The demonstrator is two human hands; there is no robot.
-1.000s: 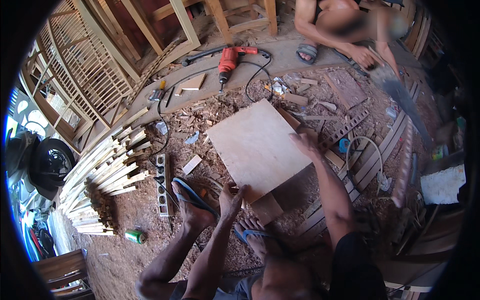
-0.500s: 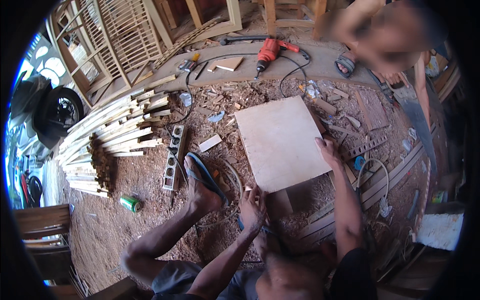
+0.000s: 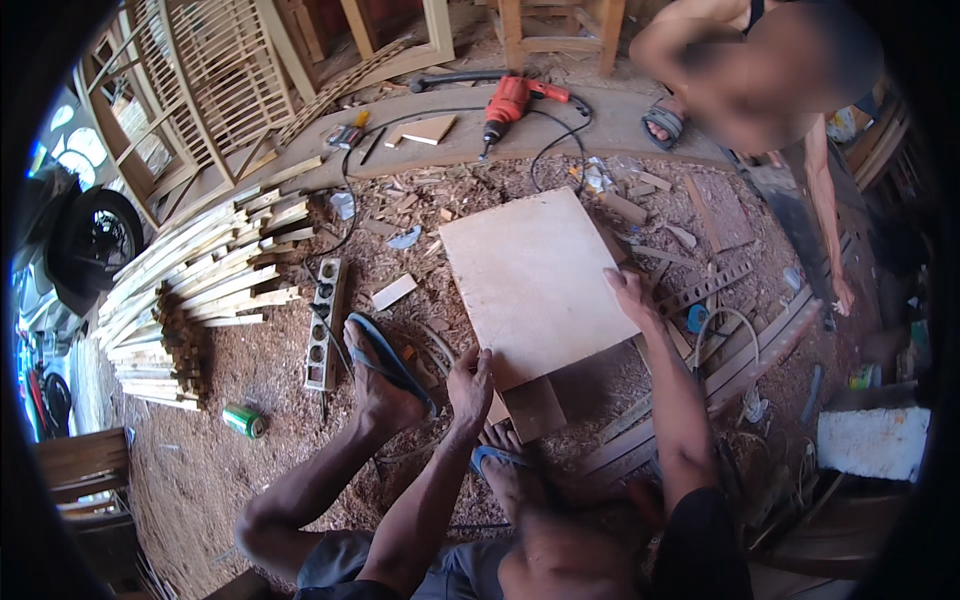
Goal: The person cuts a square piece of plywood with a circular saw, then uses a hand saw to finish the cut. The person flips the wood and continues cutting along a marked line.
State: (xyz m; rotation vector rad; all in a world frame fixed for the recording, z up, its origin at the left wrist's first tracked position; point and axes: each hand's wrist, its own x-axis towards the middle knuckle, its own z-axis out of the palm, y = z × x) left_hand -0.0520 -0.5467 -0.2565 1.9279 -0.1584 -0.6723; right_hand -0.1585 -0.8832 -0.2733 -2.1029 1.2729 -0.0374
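A square, pale wooden board (image 3: 540, 285) lies tilted in front of me on top of a brown wooden block (image 3: 537, 408), which shows beneath its near edge. My right hand (image 3: 634, 297) grips the board's right edge, thumb on the upper face and the other fingers partly hidden. At the near left corner, my left hand (image 3: 469, 383) is closed against the board's edge with its fingers pressed together. Just below that corner is my sandalled foot (image 3: 505, 465); my other foot (image 3: 385, 385) rests farther left.
A red power drill (image 3: 512, 108) lies on a plank at the back. Left are stacked wood strips (image 3: 215, 290), a socket strip (image 3: 323, 325) and a green can (image 3: 243, 420). Wood shavings cover the floor. Another person's hand (image 3: 844, 297) reaches down at right; long boards (image 3: 745, 375) lie nearby.
My left hand has moved up from below the near corner to the board's left edge. The other person's arm has swung lower. The whole view has shifted slightly, so things sit farther left.
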